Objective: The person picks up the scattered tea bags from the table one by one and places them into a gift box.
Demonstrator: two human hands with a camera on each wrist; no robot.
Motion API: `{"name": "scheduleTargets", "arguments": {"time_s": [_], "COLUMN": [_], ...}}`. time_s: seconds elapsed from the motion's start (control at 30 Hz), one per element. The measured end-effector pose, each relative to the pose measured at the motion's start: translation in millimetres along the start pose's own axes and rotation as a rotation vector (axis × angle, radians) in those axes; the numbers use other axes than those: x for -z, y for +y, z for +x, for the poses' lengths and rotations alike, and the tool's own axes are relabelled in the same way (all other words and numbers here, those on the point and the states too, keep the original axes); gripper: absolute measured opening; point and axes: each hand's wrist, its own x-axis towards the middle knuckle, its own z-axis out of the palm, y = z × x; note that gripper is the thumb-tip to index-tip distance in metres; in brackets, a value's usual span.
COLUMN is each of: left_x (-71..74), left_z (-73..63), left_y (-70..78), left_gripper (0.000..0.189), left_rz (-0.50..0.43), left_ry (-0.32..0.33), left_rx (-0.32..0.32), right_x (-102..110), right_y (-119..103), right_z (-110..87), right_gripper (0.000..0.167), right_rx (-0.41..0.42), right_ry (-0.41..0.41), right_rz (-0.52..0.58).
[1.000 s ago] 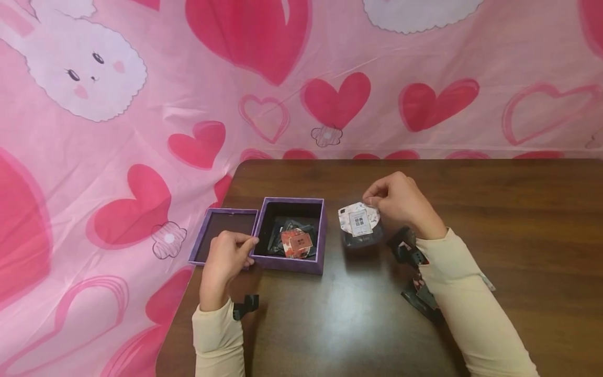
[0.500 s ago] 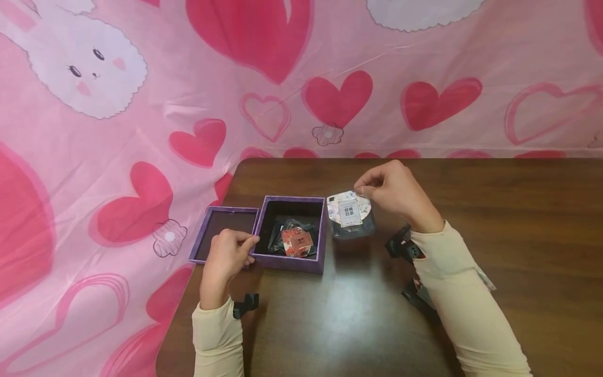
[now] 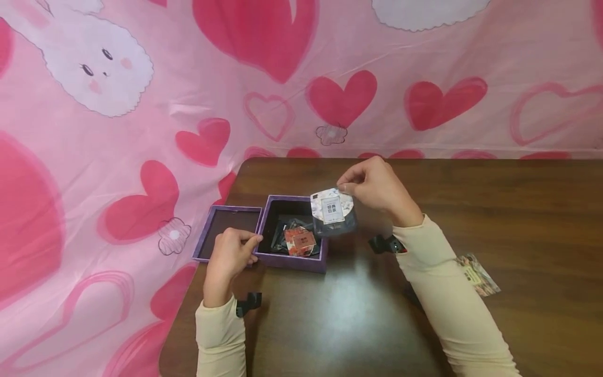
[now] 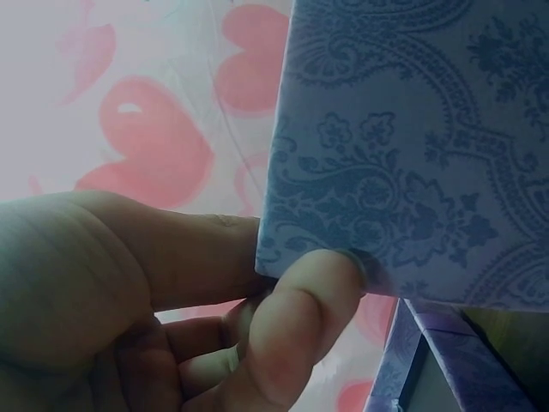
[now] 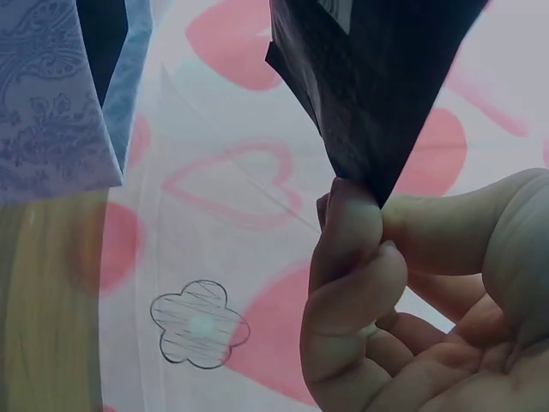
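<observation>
My right hand (image 3: 377, 186) pinches a tea packet (image 3: 334, 209) by its top corner. The packet has a pale floral top with a white label and a dark lower part, and it overlaps the right rim of an open purple box (image 3: 292, 262). Inside the box lie several dark packets, one with a red-orange label (image 3: 300, 241). My left hand (image 3: 231, 254) grips the box's near left corner; in the left wrist view thumb and finger close on the patterned wall (image 4: 386, 172). From the right wrist view, the packet's dark back (image 5: 369, 103) shows above the pinching fingers.
The box's lid (image 3: 223, 225) lies upturned just left of the box, partly behind my left hand. A colourful floral packet (image 3: 478, 275) rests on the brown table (image 3: 348, 319) beside my right forearm. A pink heart-print cloth (image 3: 330, 47) hangs behind.
My right hand has carried the tea packet leftward, from beside the box to over its right rim. The left hand keeps its hold on the corner.
</observation>
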Motion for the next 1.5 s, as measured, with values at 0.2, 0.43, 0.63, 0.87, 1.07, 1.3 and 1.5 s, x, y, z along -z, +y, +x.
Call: {"name": "scheduleTargets", "arguments": {"time_s": [0.2,0.43,0.63,0.87,1.07,1.3,1.5], "left_x": [0.0,-0.6,2.9,0.6,0.4,3.1,0.6], "left_z": [3.2,3.3,1.5,1.7,1.1,0.0,1.3], "left_y": [2.3,-0.6,-0.7,-0.2,-0.4,-0.2,1.0], "left_gripper": [0.014,0.015,0.015,0.015,0.014,0.016,0.016], "left_rz": [0.010,-0.005,-0.010,-0.009,0.002,0.006,0.000], "left_ry": [-0.001,0.002,0.001,-0.005,0.008,-0.003,-0.013], "left_rx": [-0.006,-0.001,0.012,0.008,0.001,0.006,0.028], "right_x": [-19,-49,-61,-62,-50,-29,-10], "right_y": [-12,-27,-36,-26,-24,-15,-1], "right_z": [9.9,22.9,28.2,27.9,26.1,19.5,7.1], "right_gripper": [0.007,0.007,0.007,0.015,0.018,0.014,0.012], "right_rx": [0.022,0.052,0.042,-0.058,-0.015,-0.018,-0.048], "right_ry": [0.011,0.012,-0.001,-0.132,-0.081,-0.023,0.005], "right_rz": [0.011,-0.006,0.044,0.022,-0.030,-0.063,-0.057]}}
